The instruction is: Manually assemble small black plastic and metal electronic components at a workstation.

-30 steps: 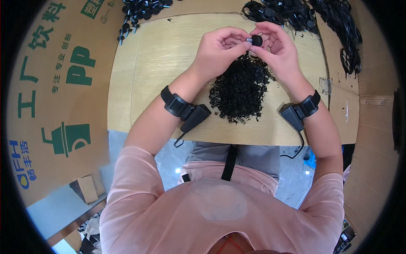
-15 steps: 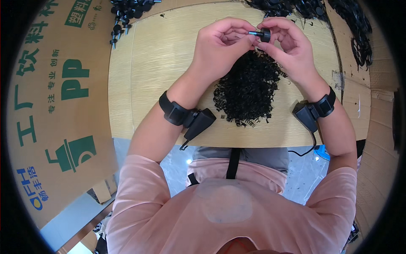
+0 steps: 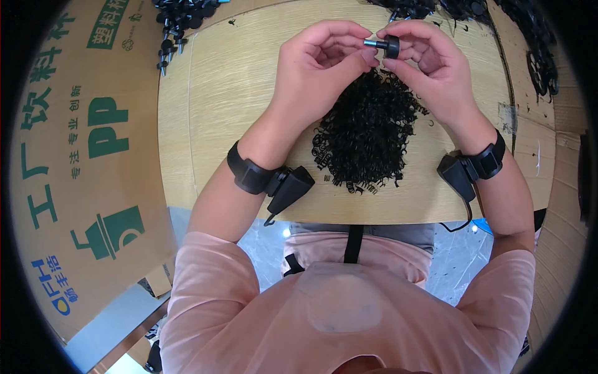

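Both my hands are raised over the far part of the table. With its thumb and forefinger, my right hand [image 3: 439,65] pinches a black-headed bolt [image 3: 392,47] by its round head. The bolt's metal shaft points left. My left hand [image 3: 311,68] is closed, its thumb and forefinger tips at the shaft's free end; whether they grip the shaft or some small piece is hidden. Just below the hands, nearer to me, lies a heap of small black curled clips [image 3: 367,134].
Several black-headed bolts [image 3: 187,15] lie in a cluster at the far left. Black parts [image 3: 411,7] are strewn at the far edge, and more black pieces [image 3: 541,68] hang at the far right. Cardboard sheets [image 3: 124,177] stand left and right of the wooden table [image 3: 243,75].
Both hands keep the same pose around the bolt. They sit slightly higher in the picture, while the view has shifted a little.
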`<state>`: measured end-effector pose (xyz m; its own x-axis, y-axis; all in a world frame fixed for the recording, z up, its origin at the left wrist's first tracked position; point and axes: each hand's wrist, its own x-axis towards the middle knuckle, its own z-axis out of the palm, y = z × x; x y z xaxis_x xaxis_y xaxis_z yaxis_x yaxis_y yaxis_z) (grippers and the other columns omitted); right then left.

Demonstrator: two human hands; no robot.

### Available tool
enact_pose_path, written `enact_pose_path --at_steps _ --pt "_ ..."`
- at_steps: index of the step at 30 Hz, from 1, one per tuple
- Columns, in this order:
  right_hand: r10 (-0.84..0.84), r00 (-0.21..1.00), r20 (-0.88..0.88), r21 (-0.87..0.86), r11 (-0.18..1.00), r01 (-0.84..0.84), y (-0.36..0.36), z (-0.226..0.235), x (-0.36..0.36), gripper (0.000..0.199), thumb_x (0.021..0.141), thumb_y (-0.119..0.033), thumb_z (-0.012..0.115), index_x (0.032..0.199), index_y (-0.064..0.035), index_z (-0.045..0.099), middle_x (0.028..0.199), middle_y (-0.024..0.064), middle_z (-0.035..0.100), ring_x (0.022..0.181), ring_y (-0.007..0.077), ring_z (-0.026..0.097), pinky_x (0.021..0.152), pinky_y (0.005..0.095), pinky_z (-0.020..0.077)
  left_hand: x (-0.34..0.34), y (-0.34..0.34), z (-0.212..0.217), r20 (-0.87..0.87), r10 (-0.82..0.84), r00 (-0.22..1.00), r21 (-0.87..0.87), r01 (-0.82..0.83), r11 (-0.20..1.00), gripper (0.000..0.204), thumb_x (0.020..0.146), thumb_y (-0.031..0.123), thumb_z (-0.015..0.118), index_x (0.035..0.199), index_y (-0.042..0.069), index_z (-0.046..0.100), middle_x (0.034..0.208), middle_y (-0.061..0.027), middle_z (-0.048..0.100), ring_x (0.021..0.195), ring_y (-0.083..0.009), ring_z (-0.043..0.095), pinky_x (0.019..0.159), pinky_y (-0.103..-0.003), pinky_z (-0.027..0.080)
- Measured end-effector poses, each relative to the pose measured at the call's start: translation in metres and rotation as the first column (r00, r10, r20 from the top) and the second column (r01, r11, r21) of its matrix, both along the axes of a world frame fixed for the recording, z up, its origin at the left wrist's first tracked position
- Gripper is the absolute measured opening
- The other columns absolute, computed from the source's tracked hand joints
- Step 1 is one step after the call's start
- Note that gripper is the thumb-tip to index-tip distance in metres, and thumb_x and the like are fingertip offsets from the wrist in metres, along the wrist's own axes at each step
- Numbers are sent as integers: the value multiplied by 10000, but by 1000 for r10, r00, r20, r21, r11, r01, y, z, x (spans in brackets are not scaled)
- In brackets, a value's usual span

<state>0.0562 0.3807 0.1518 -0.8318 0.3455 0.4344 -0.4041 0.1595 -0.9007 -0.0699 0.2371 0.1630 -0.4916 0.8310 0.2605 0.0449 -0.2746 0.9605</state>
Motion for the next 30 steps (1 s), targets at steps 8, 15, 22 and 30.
enact_pose_path --at_steps 8,15,22,30 --pt "113 992 -50 141 984 -105 8 0 0 390 818 112 579 1187 6 510 1210 114 514 1069 154 536 891 303 464 0 -1 -2 13 -27 1000 2 27 1000 186 865 -25 598 1049 -57 606 895 -134 675 797 -182 667 710 -275 551" --pt "125 989 79 11 992 -126 1 3 2 385 843 69 584 1212 1 499 1148 87 561 1030 144 556 879 291 466 1 -3 1 -14 24 1000 -53 -24 998 181 860 -26 605 1038 -60 612 893 -129 674 785 -168 659 713 -266 547" --pt "86 986 141 23 996 -90 1 2 4 378 843 70 587 1207 7 502 1099 87 586 982 147 581 842 278 486 2 -2 2 15 27 1000 -51 -27 998 190 860 -26 603 1046 -59 614 895 -125 675 787 -161 655 720 -262 543" --pt "101 988 117 79 991 -110 5 -1 3 376 839 74 590 1201 18 504 1092 91 588 986 151 583 864 281 479 0 -1 -2 -1 9 1000 -46 -9 999 175 866 -20 595 1034 -62 618 861 -130 675 766 -162 656 710 -256 539"
